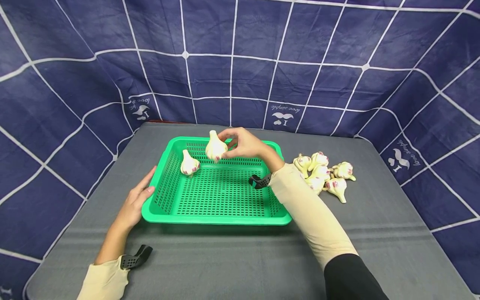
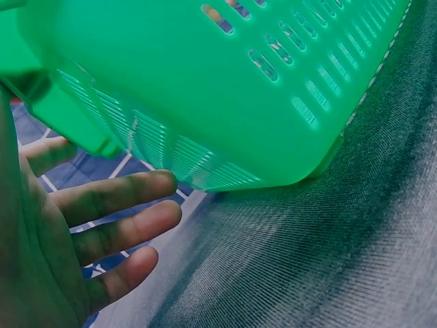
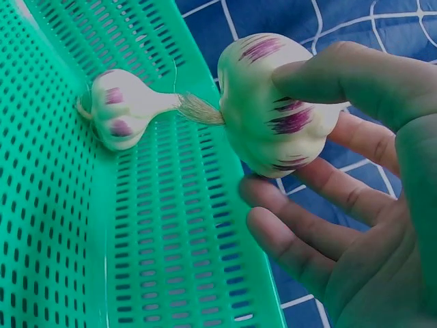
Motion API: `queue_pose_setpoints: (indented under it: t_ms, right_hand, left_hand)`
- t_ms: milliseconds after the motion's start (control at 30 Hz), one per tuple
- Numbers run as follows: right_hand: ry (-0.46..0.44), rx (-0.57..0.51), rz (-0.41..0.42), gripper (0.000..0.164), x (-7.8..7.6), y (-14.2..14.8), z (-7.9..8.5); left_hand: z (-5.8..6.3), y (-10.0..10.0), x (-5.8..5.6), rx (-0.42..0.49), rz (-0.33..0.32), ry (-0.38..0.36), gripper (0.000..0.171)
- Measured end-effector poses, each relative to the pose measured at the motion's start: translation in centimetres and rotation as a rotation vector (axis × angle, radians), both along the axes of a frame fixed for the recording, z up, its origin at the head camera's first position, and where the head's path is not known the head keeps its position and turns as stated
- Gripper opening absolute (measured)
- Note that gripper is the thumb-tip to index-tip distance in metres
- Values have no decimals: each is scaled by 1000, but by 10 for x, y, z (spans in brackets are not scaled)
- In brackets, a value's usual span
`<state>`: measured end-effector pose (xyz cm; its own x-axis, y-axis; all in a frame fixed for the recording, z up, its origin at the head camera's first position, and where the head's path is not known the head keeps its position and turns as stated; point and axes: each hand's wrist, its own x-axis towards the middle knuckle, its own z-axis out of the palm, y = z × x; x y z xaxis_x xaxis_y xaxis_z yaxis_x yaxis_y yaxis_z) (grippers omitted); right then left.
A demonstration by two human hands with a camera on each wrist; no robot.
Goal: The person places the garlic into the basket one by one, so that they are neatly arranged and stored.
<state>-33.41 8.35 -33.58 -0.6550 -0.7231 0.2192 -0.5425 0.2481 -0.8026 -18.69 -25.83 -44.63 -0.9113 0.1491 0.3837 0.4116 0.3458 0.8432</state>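
My right hand [image 1: 243,143] pinches a garlic bulb [image 1: 215,148] between thumb and fingers, over the back part of a green basket [image 1: 221,219]. In the right wrist view the held bulb [image 3: 273,102] shows purple streaks, with its roots pointing toward the basket. A second garlic bulb [image 1: 189,163] lies inside, by the basket's left end. My left hand [image 1: 136,202] is at the basket's left rim. In the left wrist view its fingers [image 2: 130,229] are spread and fairly straight beside the basket wall [image 2: 171,89].
Several garlic bulbs [image 1: 318,173] are heaped on the grey tabletop [image 1: 378,200], right of the basket; my right forearm partly covers them. A dark blue cloth with white lines [image 1: 255,79] hangs behind and at both sides of the table.
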Motion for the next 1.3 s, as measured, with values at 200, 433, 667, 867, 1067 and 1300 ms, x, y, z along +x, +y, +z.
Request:
queue_pose_setpoints:
  t_ms: [200, 433, 667, 867, 1067, 1300]
  right_hand:
    - [-66, 13, -41, 51, -4, -6, 2]
    - [-126, 35, -44, 53, -10, -19, -6]
    - [-203, 144, -45, 57, -6, -28, -17]
    - [-216, 213, -14, 56, -6, -31, -29]
    - [-226, 288, -10, 53, -4, -39, -39]
    - [-224, 372, -20, 52, -5, -42, -47]
  left_hand:
    - [-2, 0, 0, 5, -4, 0, 50]
    - [-1, 0, 0, -5, 7, 2, 50]
    - [2, 1, 1, 14, 4, -7, 51]
    - [1, 0, 0, 10, -9, -5, 50]
    - [3, -1, 0, 7, -7, 13, 51]
    - [3, 0, -1, 20, -13, 15, 51]
